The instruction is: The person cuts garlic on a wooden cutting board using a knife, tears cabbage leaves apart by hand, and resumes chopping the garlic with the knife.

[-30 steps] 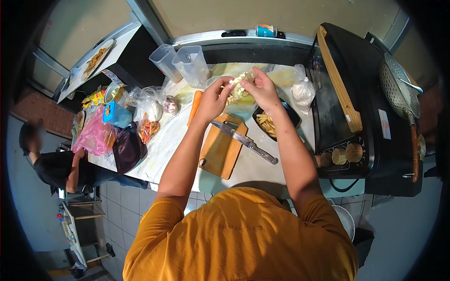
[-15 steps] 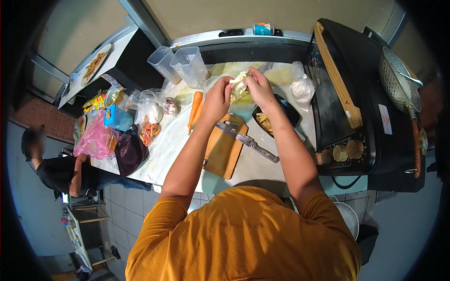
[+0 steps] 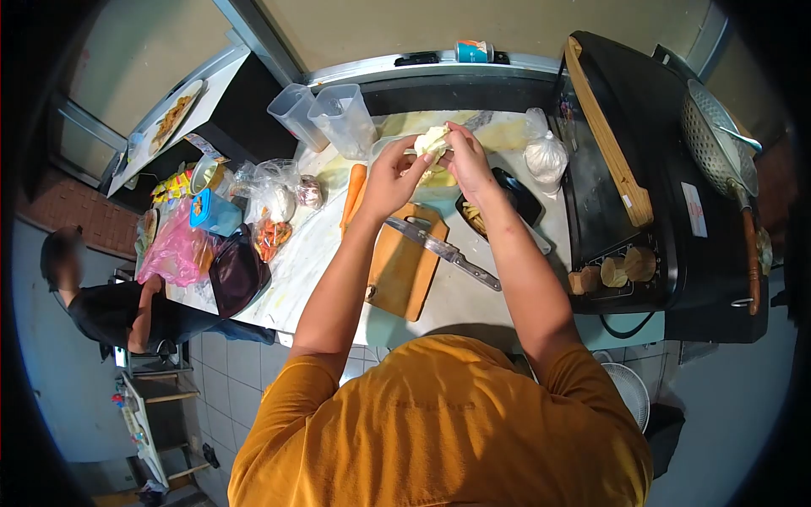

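Over a clear container (image 3: 382,145), both hands hold a pale piece of cabbage (image 3: 432,139). My left hand (image 3: 391,179) grips it from the left, thumb on its near side. The fingers of my right hand (image 3: 470,167) close on its right side. Pale bits lie in the container below, partly hidden by the hands. Nearer to me, a knife (image 3: 439,247) rests across the wooden cutting board (image 3: 395,283), its handle reaching past the right edge. Carrots (image 3: 353,196) lie left of my left hand. A black tray (image 3: 522,201) with pale cut strips (image 3: 473,217) sits beside my right forearm.
Two clear plastic jugs (image 3: 345,122) stand at the back left. A knotted bag of white powder (image 3: 545,160) sits before the black oven (image 3: 650,152). Leftward are bagged vegetables (image 3: 272,237), a blue-lidded box (image 3: 215,213), a pink bag (image 3: 173,249) and another person (image 3: 114,313).
My hands have turned the cabbage, which now shows a smoother, more compact face. My left thumb has come across its near side. The knife, board and carrots stay where they were.
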### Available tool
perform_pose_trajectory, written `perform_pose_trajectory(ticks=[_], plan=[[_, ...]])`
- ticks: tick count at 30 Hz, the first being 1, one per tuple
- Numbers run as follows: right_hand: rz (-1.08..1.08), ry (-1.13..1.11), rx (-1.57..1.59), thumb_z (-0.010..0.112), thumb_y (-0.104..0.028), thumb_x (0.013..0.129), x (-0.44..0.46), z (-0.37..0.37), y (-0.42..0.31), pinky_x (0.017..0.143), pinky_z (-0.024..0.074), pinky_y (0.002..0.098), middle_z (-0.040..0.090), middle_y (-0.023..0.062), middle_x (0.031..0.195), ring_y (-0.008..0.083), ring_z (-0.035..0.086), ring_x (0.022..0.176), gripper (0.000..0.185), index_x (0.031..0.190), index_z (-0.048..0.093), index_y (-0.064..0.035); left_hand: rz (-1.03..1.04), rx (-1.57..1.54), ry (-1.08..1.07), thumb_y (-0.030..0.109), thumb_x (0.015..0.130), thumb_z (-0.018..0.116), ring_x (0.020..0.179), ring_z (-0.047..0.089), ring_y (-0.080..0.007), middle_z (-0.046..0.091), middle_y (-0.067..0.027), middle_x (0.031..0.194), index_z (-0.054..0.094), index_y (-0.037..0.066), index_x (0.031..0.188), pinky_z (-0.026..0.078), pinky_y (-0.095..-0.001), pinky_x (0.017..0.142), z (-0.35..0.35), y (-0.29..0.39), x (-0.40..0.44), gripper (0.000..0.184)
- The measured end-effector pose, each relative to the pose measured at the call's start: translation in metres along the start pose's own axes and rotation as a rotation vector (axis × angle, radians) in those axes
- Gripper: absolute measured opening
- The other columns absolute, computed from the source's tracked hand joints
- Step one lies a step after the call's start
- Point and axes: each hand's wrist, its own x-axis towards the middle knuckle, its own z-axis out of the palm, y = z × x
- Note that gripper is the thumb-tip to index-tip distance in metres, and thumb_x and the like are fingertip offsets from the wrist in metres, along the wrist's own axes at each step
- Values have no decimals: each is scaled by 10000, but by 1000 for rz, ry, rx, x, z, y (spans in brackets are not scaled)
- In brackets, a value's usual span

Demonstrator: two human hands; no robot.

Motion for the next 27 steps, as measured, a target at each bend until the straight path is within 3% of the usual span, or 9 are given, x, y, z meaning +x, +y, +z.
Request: perform_pose_trajectory(ticks=[6, 9, 12, 17, 20, 21, 23, 27], plan=[[123, -149, -13, 500, -290, 973, -2, -9, -5, 867, 528, 326, 566, 116, 1251, 160, 610, 1029, 530, 1409, 423, 3, -5, 68, 67, 203, 945, 699, 894, 662, -138, 616, -85, 1069, 635, -3, 1234, 520, -260, 773, 1, 2, 0, 361], [107, -178, -89, 529, -330, 1000, -8, -7, -11, 883, 504, 311, 591, 82, 1205, 133, 596, 1024, 469, 1338, 472, -10, -147, 120, 56, 161, 961, 681, 950, 654, -133, 623, -83, 1162, 616, -44, 1228, 515, -257, 794, -1, 1, 1, 343], [16, -158, -166, 547, -364, 1021, -13, 0, -7, 899, 475, 293, 603, 50, 1178, 117, 582, 1024, 433, 1288, 496, -27, -83, 32, 31, 179, 961, 685, 885, 645, -121, 638, -81, 1097, 633, -48, 1203, 509, -254, 767, 3, 0, 1, 336], [44, -239, -250, 531, -347, 1038, -12, -9, -8, 932, 453, 277, 624, 42, 1160, 101, 566, 1058, 395, 1267, 550, -26, 60, 307, 52, 186, 1008, 590, 802, 650, -124, 657, -75, 906, 620, -16, 1253, 511, -267, 739, 0, 3, -4, 319], [44, -251, -308, 535, -321, 1035, -13, -11, -10, 911, 466, 280, 644, 36, 1130, 105, 587, 1022, 380, 1275, 579, -30, 82, 445, 136, 180, 1026, 540, 778, 657, -131, 649, -96, 925, 596, -6, 1292, 518, -279, 726, 0, 12, -5, 330], [97, -261, -207, 526, -300, 1033, -11, -12, -9, 888, 476, 279, 650, 32, 1121, 113, 601, 992, 373, 1287, 579, -32, 70, 435, 155, 167, 999, 564, 782, 675, -222, 659, -172, 970, 610, 0, 1272, 538, -330, 715, -2, 10, -3, 323], [152, -273, -108, 517, -278, 1031, -6, -12, -7, 865, 486, 279, 655, 29, 1113, 122, 614, 961, 368, 1298, 579, -34, 70, 430, 141, 172, 1001, 563, 772, 671, -229, 658, -169, 961, 619, 12, 1261, 536, -338, 717, -6, 6, 3, 310], [171, -274, -271, 472, -223, 1023, -4, -14, -13, 813, 515, 295, 663, 55, 1095, 142, 647, 928, 346, 1275, 571, -6, 163, 586, 162, 183, 998, 572, 743, 653, -280, 655, -172, 911, 654, 38, 1199, 529, -363, 723, -8, 15, 6, 261]])
